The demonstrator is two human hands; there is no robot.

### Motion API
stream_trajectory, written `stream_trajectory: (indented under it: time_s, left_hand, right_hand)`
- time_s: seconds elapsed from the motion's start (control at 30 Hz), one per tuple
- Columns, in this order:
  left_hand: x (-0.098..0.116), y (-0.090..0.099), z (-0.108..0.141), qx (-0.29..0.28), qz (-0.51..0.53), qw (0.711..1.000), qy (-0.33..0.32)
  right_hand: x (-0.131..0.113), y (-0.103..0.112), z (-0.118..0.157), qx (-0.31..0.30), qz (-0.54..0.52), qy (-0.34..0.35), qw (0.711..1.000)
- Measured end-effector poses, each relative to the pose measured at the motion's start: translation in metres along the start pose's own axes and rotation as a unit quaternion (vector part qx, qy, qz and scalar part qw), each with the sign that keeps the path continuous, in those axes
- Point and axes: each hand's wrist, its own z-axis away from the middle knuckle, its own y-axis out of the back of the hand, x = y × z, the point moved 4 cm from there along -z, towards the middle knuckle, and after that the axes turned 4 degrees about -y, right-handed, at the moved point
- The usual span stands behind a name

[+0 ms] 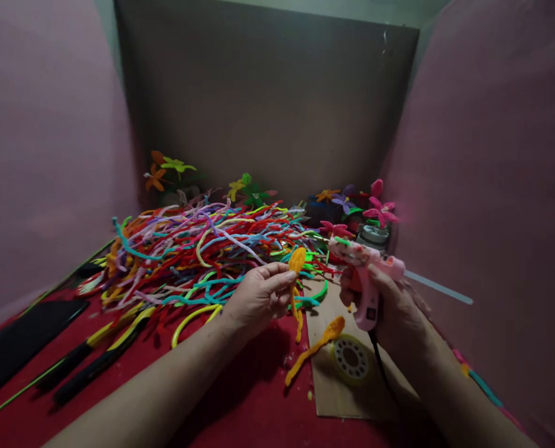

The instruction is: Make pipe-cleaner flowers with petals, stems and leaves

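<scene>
My left hand [261, 292] pinches an orange pipe-cleaner petal [297, 260] between thumb and fingers, its twisted stem hanging down below. To the right, my right hand [392, 305] is wrapped round the handle of a pink hot glue gun [367, 277]. The gun's nozzle points left, a little above and to the right of the petal, not touching it. A pale glue stick [438, 286] sticks out of the gun's back. Below the hands lies a second orange pipe-cleaner petal [324, 336], partly on a wooden board [326, 398], beside a roll of tape [351, 359].
A large heap of multicoloured pipe cleaners [184, 249] covers the table's left and middle. Yellow-and-black pliers [104, 354] and a black flat object [20, 342] lie at left on the red cloth [240, 398]. Pipe-cleaner flowers [380, 211] stand at the back.
</scene>
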Motion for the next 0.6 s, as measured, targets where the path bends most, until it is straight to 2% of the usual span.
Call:
stream_trajectory:
  time_s: [0.13,0.3,0.43,0.6]
  left_hand:
    - [0.001,-0.002,0.001,-0.011,0.003,1.000,-0.006]
    - [-0.001,-0.001,-0.002,-0.019,0.020,0.999,-0.016]
    - [0.000,-0.001,-0.003,-0.021,0.015,0.999,-0.020]
    - [0.005,-0.002,0.001,-0.023,-0.052,0.998,-0.035]
  right_hand:
    - [0.009,0.008,0.009,0.000,0.008,-0.041,0.999]
    - [0.007,0.005,0.017,0.006,0.074,-0.045,0.996]
    - [0.010,0.004,0.018,0.016,0.044,-0.059,0.997]
    - [0.013,0.009,0.015,0.015,0.029,-0.065,0.997]
